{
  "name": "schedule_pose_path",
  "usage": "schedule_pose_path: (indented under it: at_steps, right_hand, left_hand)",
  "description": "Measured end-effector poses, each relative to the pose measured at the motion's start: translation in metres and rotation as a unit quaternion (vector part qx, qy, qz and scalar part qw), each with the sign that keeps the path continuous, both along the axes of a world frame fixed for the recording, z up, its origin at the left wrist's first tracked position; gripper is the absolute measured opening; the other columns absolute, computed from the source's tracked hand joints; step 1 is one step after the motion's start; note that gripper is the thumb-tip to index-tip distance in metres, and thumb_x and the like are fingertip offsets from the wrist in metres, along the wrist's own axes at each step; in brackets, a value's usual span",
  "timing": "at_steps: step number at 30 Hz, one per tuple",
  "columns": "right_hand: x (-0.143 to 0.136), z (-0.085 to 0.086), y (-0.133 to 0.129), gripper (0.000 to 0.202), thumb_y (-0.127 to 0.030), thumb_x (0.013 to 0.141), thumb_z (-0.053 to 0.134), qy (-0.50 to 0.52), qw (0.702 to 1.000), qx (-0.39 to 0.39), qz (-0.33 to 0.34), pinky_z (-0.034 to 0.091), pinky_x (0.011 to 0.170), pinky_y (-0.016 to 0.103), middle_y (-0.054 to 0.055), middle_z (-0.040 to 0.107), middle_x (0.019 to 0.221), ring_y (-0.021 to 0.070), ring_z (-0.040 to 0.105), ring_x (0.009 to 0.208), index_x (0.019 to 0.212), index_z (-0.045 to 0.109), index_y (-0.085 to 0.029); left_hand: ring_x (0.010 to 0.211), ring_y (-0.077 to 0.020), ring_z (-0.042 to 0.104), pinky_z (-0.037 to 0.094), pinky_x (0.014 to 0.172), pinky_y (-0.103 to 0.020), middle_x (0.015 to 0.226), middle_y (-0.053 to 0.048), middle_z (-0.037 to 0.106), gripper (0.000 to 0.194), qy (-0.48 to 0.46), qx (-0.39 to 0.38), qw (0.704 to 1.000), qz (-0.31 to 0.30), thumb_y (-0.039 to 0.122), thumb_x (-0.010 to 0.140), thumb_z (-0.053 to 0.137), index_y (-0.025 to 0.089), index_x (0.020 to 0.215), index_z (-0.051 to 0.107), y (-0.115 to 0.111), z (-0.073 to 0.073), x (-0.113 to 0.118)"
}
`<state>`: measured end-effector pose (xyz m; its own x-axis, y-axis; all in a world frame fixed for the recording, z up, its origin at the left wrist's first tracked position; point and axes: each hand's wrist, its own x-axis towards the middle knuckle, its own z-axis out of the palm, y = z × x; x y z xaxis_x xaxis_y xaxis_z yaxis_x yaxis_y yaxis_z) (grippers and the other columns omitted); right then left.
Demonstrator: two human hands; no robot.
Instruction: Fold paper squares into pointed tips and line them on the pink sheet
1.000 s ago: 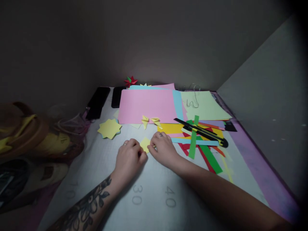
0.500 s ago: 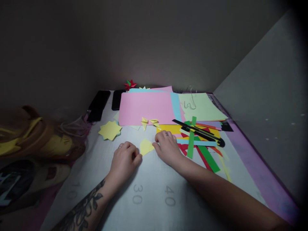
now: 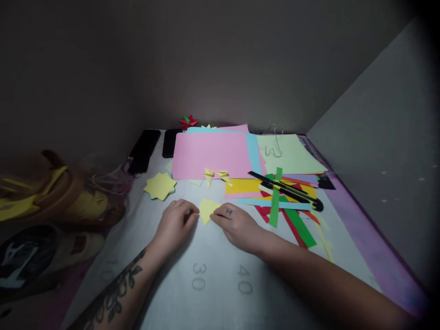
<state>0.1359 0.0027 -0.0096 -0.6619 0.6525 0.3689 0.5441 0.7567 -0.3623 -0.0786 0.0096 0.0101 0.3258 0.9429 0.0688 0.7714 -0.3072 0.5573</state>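
A small folded piece of yellow paper (image 3: 206, 210) lies between my two hands on the table. My right hand (image 3: 237, 225) has thumb and forefinger pinched on its right side. At the paper's left edge, my left hand (image 3: 176, 223) is curled, its thumb and forefinger tips close together against the edge. Just beyond are two small folded yellow paper pieces (image 3: 208, 177), beside the pink sheet. To the left rests a yellow star-shaped paper (image 3: 160, 185) with other paper under it.
Pink sheets (image 3: 209, 153) and pale green sheets (image 3: 292, 151) lie at the back. Right of my hands are a black utility knife (image 3: 292, 190) and paper strips (image 3: 299, 224). Two black phones (image 3: 146, 149) lie back left, and a brown pot-like container (image 3: 79, 197) stands left.
My right hand has come down and left, its thumb and forefinger now over the yellow paper's right side. My left hand has shifted slightly, its fingertips closer together.
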Motion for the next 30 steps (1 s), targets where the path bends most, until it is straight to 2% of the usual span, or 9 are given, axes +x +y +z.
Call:
schedule_pose_path:
  at_steps: [7, 12, 14, 16, 19, 22, 24, 27, 30]
  right_hand:
    - [0.002, -0.007, 0.006, 0.037, -0.007, 0.09, 0.042, 0.003, 0.998, -0.028, 0.059, 0.051, 0.091, 0.036, 0.013, 0.065, 0.117, 0.0208, 0.058, 0.109, 0.12, 0.061, -0.016]
    - [0.007, -0.013, 0.01, 0.04, -0.004, 0.088, 0.044, -0.02, 0.996, -0.043, 0.072, 0.048, 0.098, 0.038, 0.014, 0.061, 0.126, 0.0208, 0.055, 0.119, 0.123, 0.06, -0.013]
    - [0.008, -0.013, 0.011, 0.043, -0.002, 0.087, 0.043, -0.025, 0.995, -0.057, 0.077, 0.048, 0.099, 0.04, 0.014, 0.06, 0.128, 0.0201, 0.054, 0.121, 0.124, 0.059, -0.015]
    - [0.009, -0.013, 0.011, 0.043, -0.003, 0.087, 0.042, -0.024, 0.994, -0.069, 0.077, 0.047, 0.099, 0.041, 0.014, 0.059, 0.13, 0.0198, 0.053, 0.122, 0.125, 0.058, -0.015]
    - [0.009, -0.013, 0.012, 0.043, -0.003, 0.088, 0.041, -0.019, 0.994, -0.077, 0.074, 0.047, 0.1, 0.041, 0.014, 0.059, 0.13, 0.0196, 0.053, 0.123, 0.126, 0.058, -0.016]
    - [0.008, -0.013, 0.013, 0.044, -0.001, 0.086, 0.042, -0.017, 0.994, -0.07, 0.078, 0.047, 0.1, 0.04, 0.014, 0.06, 0.129, 0.02, 0.053, 0.122, 0.125, 0.059, -0.014]
    - [0.008, -0.013, 0.013, 0.043, 0.0, 0.085, 0.043, -0.017, 0.994, -0.066, 0.082, 0.047, 0.101, 0.04, 0.015, 0.06, 0.128, 0.0206, 0.053, 0.122, 0.123, 0.06, -0.012]
    - [0.008, -0.011, 0.013, 0.042, -0.002, 0.086, 0.043, -0.021, 0.994, -0.071, 0.079, 0.047, 0.1, 0.04, 0.015, 0.06, 0.129, 0.0202, 0.053, 0.122, 0.124, 0.06, -0.013]
    - [0.008, -0.009, 0.014, 0.042, -0.003, 0.088, 0.044, -0.029, 0.994, -0.074, 0.08, 0.047, 0.1, 0.04, 0.014, 0.059, 0.131, 0.0194, 0.051, 0.124, 0.126, 0.058, -0.016]
  left_hand:
    - [0.085, -0.0201, 0.057, 0.044, 0.078, -0.035, 0.092, -0.005, 0.067, 0.02, -0.029, -0.007, 0.999, -0.028, 0.016, 0.082, 0.056, 0.02, 0.1, 0.063, 0.006, -0.008, -0.015]
    - [0.091, -0.0192, 0.058, 0.046, 0.08, -0.034, 0.096, -0.005, 0.065, 0.02, -0.038, -0.011, 0.997, -0.069, 0.014, 0.081, 0.055, 0.021, 0.098, 0.063, 0.005, 0.001, -0.019]
    - [0.089, -0.0186, 0.058, 0.047, 0.078, -0.033, 0.096, -0.005, 0.064, 0.014, -0.015, -0.006, 0.996, -0.093, 0.019, 0.084, 0.055, 0.022, 0.093, 0.066, 0.004, 0.01, -0.022]
    - [0.09, -0.0198, 0.059, 0.046, 0.08, -0.034, 0.098, -0.006, 0.065, 0.013, 0.035, 0.023, 0.987, -0.155, 0.027, 0.086, 0.057, 0.023, 0.085, 0.07, 0.003, 0.018, -0.027]
    - [0.098, -0.0238, 0.058, 0.042, 0.086, -0.041, 0.108, -0.005, 0.068, 0.014, 0.109, 0.075, 0.963, -0.236, 0.034, 0.085, 0.062, 0.028, 0.09, 0.073, 0.003, 0.025, -0.033]
    - [0.108, -0.0277, 0.055, 0.04, 0.089, -0.045, 0.126, -0.005, 0.062, 0.02, 0.144, 0.09, 0.953, -0.249, 0.035, 0.084, 0.062, 0.029, 0.102, 0.07, 0.005, 0.024, -0.037]
    - [0.113, -0.029, 0.053, 0.04, 0.091, -0.047, 0.131, -0.005, 0.06, 0.021, 0.142, 0.098, 0.955, -0.243, 0.031, 0.086, 0.061, 0.03, 0.105, 0.069, 0.006, 0.021, -0.037]
    - [0.116, -0.0259, 0.054, 0.039, 0.095, -0.047, 0.121, -0.003, 0.067, 0.028, 0.114, 0.109, 0.956, -0.247, 0.02, 0.089, 0.053, 0.032, 0.11, 0.067, 0.007, 0.016, -0.034]
    - [0.109, -0.0211, 0.058, 0.037, 0.101, -0.047, 0.108, 0.0, 0.073, 0.029, 0.086, 0.105, 0.959, -0.251, 0.018, 0.091, 0.051, 0.034, 0.107, 0.068, 0.008, 0.013, -0.032]
